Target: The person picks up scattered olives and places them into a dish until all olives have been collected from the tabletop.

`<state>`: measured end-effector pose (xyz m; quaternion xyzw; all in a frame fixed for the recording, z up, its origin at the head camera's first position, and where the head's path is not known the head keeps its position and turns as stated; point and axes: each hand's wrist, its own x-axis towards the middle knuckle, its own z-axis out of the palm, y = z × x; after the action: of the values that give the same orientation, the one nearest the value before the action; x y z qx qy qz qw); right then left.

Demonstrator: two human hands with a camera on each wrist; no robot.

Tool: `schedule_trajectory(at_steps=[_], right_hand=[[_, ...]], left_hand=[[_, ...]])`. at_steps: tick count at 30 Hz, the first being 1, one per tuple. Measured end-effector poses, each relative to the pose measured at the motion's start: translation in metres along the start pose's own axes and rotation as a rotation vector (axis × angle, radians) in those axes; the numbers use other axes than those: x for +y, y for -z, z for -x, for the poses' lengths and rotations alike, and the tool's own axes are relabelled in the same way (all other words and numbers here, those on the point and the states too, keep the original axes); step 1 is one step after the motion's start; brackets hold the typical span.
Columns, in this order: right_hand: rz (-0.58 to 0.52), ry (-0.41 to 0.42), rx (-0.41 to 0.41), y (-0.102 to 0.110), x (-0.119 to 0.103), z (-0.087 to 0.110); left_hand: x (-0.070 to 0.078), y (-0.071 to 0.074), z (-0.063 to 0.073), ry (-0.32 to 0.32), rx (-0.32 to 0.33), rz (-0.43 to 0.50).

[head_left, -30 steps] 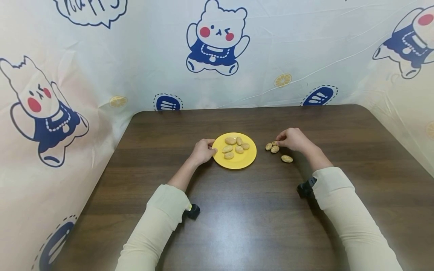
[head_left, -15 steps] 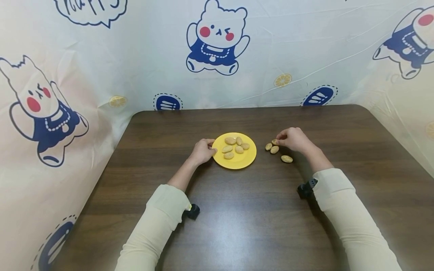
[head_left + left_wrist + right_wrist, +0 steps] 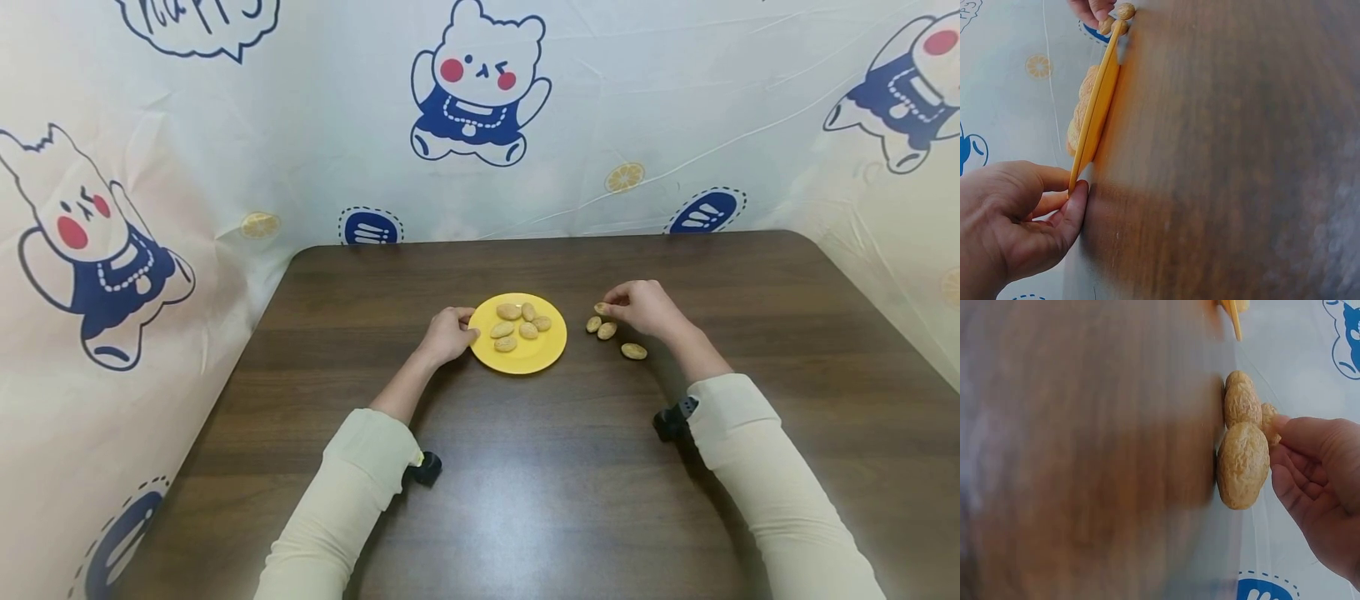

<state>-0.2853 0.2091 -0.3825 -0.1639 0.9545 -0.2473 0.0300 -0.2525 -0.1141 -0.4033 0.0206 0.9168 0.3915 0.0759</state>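
A yellow plate (image 3: 521,360) bears several wrinkled, tan, oval pieces (image 3: 506,343), like nuts or tiny potatoes; their exact kind is unclear. My left hand (image 3: 448,335) pinches the plate's left rim between thumb and fingers, also plain in the left wrist view. To the right of the plate, my right hand (image 3: 645,308) pinches one tan oval piece (image 3: 1269,419) with thumb and fingertips, partly covering it. Close below that hand lie two more ovals (image 3: 607,331), side by side on the table. Another oval (image 3: 633,352) rests nearer my right wrist.
The dark wooden table (image 3: 525,467) ends at the back against a printed cloth (image 3: 315,125) with cartoon figures, which also hangs along both sides. Black wrist cameras (image 3: 426,469) sit under both rolled sleeves, close above the tabletop.
My right hand has shifted slightly left and away from me, moving the pinched oval off from beside the other two. The left hand and plate have stayed put.
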Motion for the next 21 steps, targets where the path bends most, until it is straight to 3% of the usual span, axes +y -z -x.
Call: schedule_trajectory(at_steps=[21], right_hand=[[-0.05, 0.016, -0.007, -0.011, -0.023, 0.0]], left_hand=[[-0.001, 0.001, -0.001, -0.009, -0.002, 0.006]])
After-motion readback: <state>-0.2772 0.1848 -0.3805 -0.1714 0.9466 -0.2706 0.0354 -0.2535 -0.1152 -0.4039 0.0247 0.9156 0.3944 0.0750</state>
